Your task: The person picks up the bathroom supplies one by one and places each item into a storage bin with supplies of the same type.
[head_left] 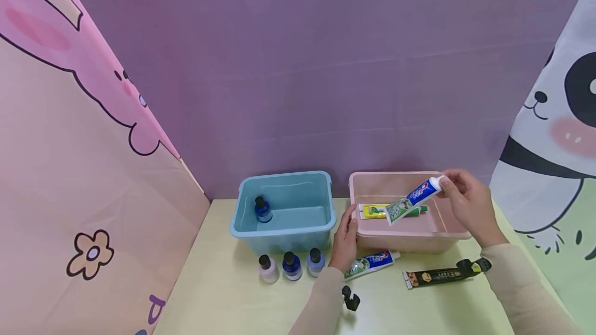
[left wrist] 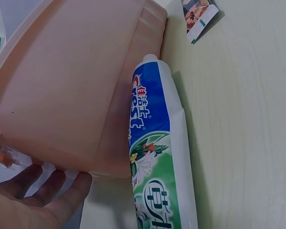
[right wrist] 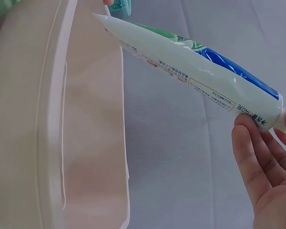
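Toothpaste (head_left: 410, 202) hangs over the pink bin (head_left: 396, 243), its cap end (head_left: 435, 184) pinched in your right hand (head_left: 469, 207). Your left hand (head_left: 344, 243), fingers loosely out, touches the bin's left edge.

A blue, green and white toothpaste tube (head_left: 412, 201), pinched at its cap end by the right hand (head_left: 471, 207), tilts with its flat end down and left above an open, rectangular pink bin (head_left: 405, 242) standing on the right of the worktop (head_left: 209, 283).

On the bench (head_left: 219, 299): left tub (head_left: 284, 242), bottle (head_left: 263, 211) inside, three bottles (head_left: 292, 268) before; right tub (head_left: 405, 243), tube (head_left: 372, 211) inside, two tubes (head_left: 437, 276) before.
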Motion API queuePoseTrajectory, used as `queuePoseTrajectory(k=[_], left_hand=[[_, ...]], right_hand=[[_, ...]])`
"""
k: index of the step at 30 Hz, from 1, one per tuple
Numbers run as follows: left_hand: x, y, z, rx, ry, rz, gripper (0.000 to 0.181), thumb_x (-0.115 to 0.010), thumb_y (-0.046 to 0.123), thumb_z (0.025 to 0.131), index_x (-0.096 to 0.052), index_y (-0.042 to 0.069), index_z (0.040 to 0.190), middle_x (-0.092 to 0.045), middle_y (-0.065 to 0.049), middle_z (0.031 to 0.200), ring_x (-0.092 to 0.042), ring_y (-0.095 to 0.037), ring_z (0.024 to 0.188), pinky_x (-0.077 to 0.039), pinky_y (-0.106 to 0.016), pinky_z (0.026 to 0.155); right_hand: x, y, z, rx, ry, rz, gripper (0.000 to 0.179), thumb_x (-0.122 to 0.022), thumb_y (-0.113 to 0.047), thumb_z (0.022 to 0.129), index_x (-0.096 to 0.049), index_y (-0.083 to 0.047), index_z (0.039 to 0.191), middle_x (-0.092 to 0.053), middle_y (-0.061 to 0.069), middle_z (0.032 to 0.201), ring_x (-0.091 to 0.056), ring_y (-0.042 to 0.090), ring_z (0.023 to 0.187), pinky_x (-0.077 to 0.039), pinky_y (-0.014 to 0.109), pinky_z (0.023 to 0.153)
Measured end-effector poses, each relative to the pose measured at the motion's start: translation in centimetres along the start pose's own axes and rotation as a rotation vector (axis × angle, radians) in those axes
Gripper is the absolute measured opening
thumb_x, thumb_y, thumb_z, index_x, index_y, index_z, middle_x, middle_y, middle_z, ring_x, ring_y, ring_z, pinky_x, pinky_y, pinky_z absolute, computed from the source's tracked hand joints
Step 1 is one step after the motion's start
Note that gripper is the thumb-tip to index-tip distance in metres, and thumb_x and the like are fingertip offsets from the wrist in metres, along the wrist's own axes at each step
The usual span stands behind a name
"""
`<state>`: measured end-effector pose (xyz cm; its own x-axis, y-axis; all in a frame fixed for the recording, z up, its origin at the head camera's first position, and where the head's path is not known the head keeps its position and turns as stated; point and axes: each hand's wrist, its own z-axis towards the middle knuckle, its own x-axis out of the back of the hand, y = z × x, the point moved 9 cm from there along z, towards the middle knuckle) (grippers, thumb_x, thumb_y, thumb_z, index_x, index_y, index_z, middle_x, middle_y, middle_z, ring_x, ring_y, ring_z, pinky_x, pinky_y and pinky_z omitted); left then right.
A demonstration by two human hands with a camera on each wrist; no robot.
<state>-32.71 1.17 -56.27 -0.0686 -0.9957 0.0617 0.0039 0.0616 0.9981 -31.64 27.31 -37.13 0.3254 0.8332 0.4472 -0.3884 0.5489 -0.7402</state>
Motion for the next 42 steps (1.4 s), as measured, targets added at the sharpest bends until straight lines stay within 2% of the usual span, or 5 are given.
queuePoseTrajectory(k=[4, 11, 13, 28, 42], left_hand=[[0.0, -0.1, 0.0, -0.003, 0.002, -0.006, 0.04, -0.037, 0.049, 0.11, -0.032, 0.065, 0.146, -0.028, 0.015, 0.168, -0.036, -0.03, 0.153, -0.039, -0.058, 0.116], [0.0, -0.2, 0.0, 0.009, 0.009, -0.006, 0.04, -0.037, 0.048, 0.11, -0.033, 0.067, 0.144, -0.028, 0.017, 0.167, -0.037, -0.029, 0.153, -0.04, -0.057, 0.116], [0.0, -0.2, -0.1, 0.008, 0.007, -0.011, 0.04, -0.037, 0.049, 0.11, -0.033, 0.067, 0.145, -0.028, 0.016, 0.167, -0.037, -0.03, 0.153, -0.04, -0.057, 0.116], [0.0, 0.0, 0.1, -0.011, 0.004, -0.009, 0.04, -0.035, 0.044, 0.111, -0.034, 0.063, 0.147, -0.028, 0.009, 0.169, -0.036, -0.033, 0.153, -0.038, -0.06, 0.116], [-0.1, 0.0, -0.1, -0.021, 0.006, 0.0, 0.04, -0.035, 0.048, 0.11, -0.032, 0.064, 0.146, -0.028, 0.015, 0.168, -0.034, -0.031, 0.154, -0.038, -0.058, 0.116]], right_hand=[[-0.3, -0.2, 0.4, 0.006, -0.014, -0.007, 0.02, -0.056, -0.009, 0.105, -0.063, 0.005, 0.116, -0.061, -0.023, 0.09, -0.063, -0.008, 0.073, -0.053, 0.007, 0.068], [-0.9, -0.3, 0.9, -0.03, -0.043, -0.055, 0.024, -0.053, -0.017, 0.107, -0.062, 0.002, 0.118, -0.069, 0.015, 0.099, -0.062, -0.008, 0.073, -0.053, 0.008, 0.067], [-1.0, -0.3, 1.2, -0.028, -0.048, -0.059, 0.024, -0.054, -0.016, 0.107, -0.063, 0.003, 0.117, -0.07, 0.021, 0.098, -0.062, -0.007, 0.072, -0.053, 0.008, 0.065], [-2.8, 0.1, 2.6, -0.032, -0.117, -0.048, 0.024, -0.056, -0.017, 0.106, -0.063, 0.003, 0.116, -0.071, 0.023, 0.097, -0.063, -0.007, 0.07, -0.053, 0.008, 0.067], [-4.5, 0.6, 3.4, -0.032, -0.169, -0.058, 0.027, -0.055, -0.02, 0.107, -0.062, 0.003, 0.117, -0.07, 0.022, 0.101, -0.067, 0.005, 0.076, -0.055, 0.009, 0.069]])
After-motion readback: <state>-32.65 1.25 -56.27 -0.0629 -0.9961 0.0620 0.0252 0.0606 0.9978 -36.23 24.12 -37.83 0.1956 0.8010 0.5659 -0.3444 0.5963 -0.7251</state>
